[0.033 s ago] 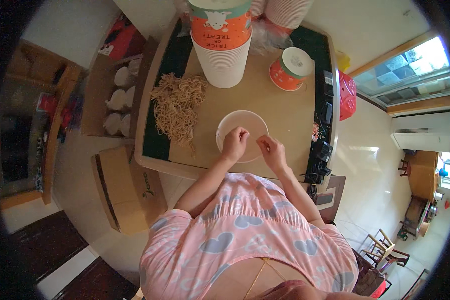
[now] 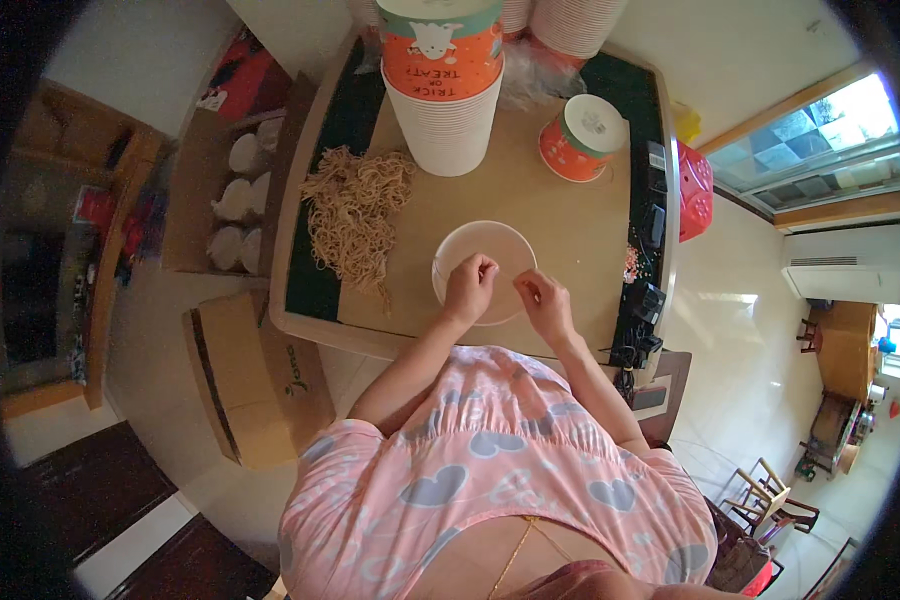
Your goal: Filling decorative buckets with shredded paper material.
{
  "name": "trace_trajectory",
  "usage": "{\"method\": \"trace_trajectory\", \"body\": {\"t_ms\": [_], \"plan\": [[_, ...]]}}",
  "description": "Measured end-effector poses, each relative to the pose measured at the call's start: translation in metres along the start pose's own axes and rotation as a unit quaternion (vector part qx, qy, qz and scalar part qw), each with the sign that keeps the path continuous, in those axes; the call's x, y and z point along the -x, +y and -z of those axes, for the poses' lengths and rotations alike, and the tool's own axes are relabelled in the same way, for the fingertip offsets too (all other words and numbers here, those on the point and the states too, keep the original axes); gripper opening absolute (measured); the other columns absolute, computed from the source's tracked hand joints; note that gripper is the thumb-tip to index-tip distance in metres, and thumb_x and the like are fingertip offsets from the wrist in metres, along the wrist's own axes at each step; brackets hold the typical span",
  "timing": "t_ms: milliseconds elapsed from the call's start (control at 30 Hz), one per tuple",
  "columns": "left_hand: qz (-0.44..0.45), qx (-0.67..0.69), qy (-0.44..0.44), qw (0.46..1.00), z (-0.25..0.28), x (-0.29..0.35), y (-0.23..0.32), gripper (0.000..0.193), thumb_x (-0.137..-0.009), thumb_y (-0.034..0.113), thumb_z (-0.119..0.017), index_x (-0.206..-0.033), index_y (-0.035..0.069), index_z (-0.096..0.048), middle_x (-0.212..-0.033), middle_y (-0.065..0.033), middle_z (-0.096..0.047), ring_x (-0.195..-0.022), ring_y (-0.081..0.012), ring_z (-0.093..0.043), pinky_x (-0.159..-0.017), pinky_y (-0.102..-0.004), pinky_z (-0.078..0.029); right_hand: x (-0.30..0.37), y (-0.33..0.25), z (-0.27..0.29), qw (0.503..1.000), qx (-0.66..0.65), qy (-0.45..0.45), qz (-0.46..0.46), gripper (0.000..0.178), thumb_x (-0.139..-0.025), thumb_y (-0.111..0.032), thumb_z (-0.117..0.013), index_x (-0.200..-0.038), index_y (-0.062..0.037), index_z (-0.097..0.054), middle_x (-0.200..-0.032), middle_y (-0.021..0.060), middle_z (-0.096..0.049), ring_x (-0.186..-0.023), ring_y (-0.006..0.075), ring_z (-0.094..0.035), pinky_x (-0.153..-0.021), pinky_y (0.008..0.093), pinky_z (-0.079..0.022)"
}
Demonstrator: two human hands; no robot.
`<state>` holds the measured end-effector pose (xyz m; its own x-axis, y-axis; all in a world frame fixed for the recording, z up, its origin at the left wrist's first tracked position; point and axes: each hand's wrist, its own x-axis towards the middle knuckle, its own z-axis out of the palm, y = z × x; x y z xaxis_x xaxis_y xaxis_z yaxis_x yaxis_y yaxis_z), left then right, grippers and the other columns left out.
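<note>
A white paper tub stands at the near middle of the table, its round mouth facing up. My left hand is over its near left part, fingers pinched together. Close to the tub's right rim is my right hand, its fingertips also pressed together. What either pinch holds, if anything, is too small to make out. A gap separates the two hands. Left of the tub lies a tangled heap of tan cord.
A tall stack of paper tubs, the top one orange and green, rises at the back. An orange and green tub sits at the back right. Black adapters line the table's right edge. Cardboard boxes stand to the left.
</note>
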<state>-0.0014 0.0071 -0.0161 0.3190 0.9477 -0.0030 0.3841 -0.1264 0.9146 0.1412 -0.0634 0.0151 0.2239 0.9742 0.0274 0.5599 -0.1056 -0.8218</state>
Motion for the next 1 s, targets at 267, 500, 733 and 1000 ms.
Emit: {"method": "trace_trajectory", "body": {"t_ms": [267,500,733,1000], "plan": [[0.022,0.088,-0.034,0.995,0.01,-0.003,0.023,0.012,-0.081,0.012,-0.062,-0.081,0.001,-0.061,-0.071,-0.0095,-0.063,-0.062,-0.0183,-0.061,-0.058,-0.0306,-0.048,-0.003,-0.007,0.003,0.999,-0.035,0.011,-0.019,0.011,-0.082,-0.01,-0.062,-0.091,-0.007,-0.063,-0.072,0.0126,-0.061,-0.056,0.0189,-0.055,-0.054,0.0291,-0.045],[0.081,0.074,-0.19,0.976,0.027,-0.006,0.049,0.015,-0.082,0.016,-0.062,-0.081,0.001,-0.063,-0.066,-0.0071,-0.063,-0.058,-0.0126,-0.059,-0.056,-0.0267,-0.046,-0.006,-0.006,0.009,0.982,-0.16,0.09,-0.046,0.01,-0.083,-0.006,-0.06,-0.092,-0.005,-0.064,-0.072,0.007,-0.063,-0.058,0.012,-0.056,-0.053,0.0248,-0.045],[0.047,0.134,-0.18,0.973,0.025,0.0,0.069,0.013,-0.083,0.014,-0.059,-0.08,0.001,-0.063,-0.06,-0.0021,-0.058,-0.054,-0.0055,-0.05,-0.052,-0.0237,-0.041,-0.001,-0.002,0.015,0.994,-0.047,0.087,0.039,0.008,-0.081,-0.004,-0.061,-0.089,-0.0049,-0.064,-0.085,0.0078,-0.06,-0.068,0.0136,-0.058,-0.053,0.0243,-0.045],[0.013,0.245,-0.23,0.942,0.041,0.002,0.082,0.012,-0.087,0.008,-0.054,-0.088,0.0,-0.063,-0.072,0.0,-0.06,-0.062,-0.0038,-0.05,-0.057,-0.02,-0.04,0.001,0.028,0.008,0.995,-0.046,0.086,-0.004,0.012,-0.079,-0.002,-0.06,-0.09,-0.0061,-0.062,-0.088,0.0082,-0.058,-0.071,0.0177,-0.058,-0.057,0.0263,-0.046]]}}
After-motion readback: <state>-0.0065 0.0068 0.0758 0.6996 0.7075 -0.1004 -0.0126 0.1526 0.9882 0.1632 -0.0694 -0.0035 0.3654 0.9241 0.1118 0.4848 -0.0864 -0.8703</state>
